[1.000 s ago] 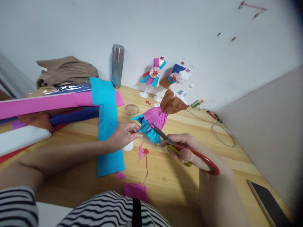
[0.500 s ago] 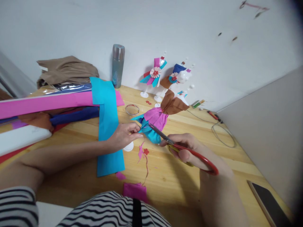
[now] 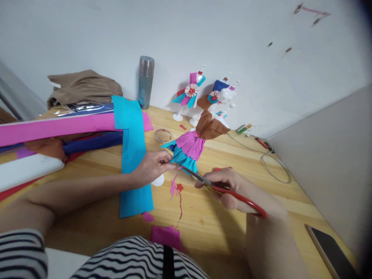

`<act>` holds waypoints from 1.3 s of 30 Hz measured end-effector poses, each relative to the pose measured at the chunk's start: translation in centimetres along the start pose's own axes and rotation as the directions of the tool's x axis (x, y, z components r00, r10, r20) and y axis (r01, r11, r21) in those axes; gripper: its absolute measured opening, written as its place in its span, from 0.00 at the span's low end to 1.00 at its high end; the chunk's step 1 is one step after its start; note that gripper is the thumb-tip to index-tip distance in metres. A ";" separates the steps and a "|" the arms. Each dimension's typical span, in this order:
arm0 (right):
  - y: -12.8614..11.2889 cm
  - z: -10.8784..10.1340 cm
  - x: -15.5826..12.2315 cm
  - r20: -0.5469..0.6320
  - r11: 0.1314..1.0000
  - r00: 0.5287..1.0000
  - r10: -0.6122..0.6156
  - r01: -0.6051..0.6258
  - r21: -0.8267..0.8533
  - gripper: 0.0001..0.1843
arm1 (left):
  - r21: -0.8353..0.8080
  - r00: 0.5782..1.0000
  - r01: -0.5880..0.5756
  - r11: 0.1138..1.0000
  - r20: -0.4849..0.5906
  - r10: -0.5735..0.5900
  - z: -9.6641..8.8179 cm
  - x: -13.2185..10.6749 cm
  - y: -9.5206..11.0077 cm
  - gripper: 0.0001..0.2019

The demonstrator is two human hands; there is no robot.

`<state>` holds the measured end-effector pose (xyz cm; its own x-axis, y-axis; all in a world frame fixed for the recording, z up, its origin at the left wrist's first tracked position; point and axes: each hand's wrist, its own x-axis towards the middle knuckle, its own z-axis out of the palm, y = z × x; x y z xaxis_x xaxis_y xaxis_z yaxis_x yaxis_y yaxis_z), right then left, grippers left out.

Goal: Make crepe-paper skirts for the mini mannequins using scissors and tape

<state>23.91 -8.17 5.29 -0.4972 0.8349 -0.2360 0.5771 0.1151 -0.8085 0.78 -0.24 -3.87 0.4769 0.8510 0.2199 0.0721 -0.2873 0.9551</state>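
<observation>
Skirt [image 3: 187,150] pinched in left grip [image 3: 152,167], scissors [image 3: 195,176] clamped in right grip [image 3: 235,188] — best keep the hem taut, snips short.

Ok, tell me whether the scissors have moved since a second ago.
Yes. The scissors have dropped, tips down and left along the teal skirt, closer to the white disc.

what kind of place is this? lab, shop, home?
Probably a craft desk in a home or small studio: a wooden table against a bare white wall, coloured paper rolls, paper-dressed figurines, and scissors in the right hand at a paper dress that the left hand pinches.
</observation>
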 end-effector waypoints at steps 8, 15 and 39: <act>0.6 0.1 -0.1 -0.012 0.995 0.998 -0.056 0.057 0.088 0.45 | -0.011 0.999 -0.004 1.000 -0.045 0.003 0.0 -0.2 0.4 0.11; 1.0 -0.1 -0.1 -0.001 0.987 0.997 -0.083 0.083 0.141 0.42 | -0.023 0.998 0.053 0.998 -0.032 -0.054 0.1 -0.3 0.5 0.12; 0.0 0.1 0.5 -0.097 0.988 0.993 -0.060 0.073 0.135 0.42 | 0.013 0.997 0.079 0.997 0.004 -0.079 0.1 -0.6 1.5 0.10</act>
<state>23.60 -7.86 5.08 -0.4662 0.8746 -0.1335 0.4461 0.1020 -0.8892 0.66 -1.24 -2.58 0.4728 0.8695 0.1431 0.1207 -0.2247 0.9669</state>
